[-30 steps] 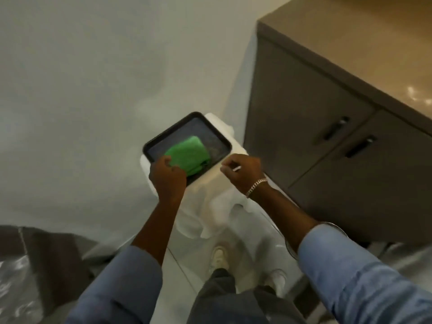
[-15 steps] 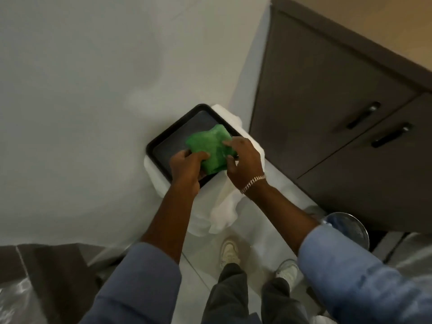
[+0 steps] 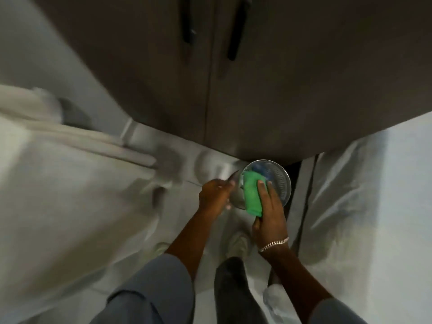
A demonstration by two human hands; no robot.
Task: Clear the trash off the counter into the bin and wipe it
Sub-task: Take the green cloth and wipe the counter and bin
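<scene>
1 folded green cloth, right hand.

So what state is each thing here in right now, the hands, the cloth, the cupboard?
Green cloth: folded, gripped in the right hand, over the metal bin.
Right hand: closed on the cloth.
Left hand: at the bin's rim; blurred, grip unclear.
Metal bin: on the floor by the cabinet.
Cabinet doors: both shut.

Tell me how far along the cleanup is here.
Done: cannot judge; the countertop is out of view. In hand: the right hand presses a green cloth against a round metal bin; the left hand is beside its rim. Left: wiping the counter, seemingly.
</scene>
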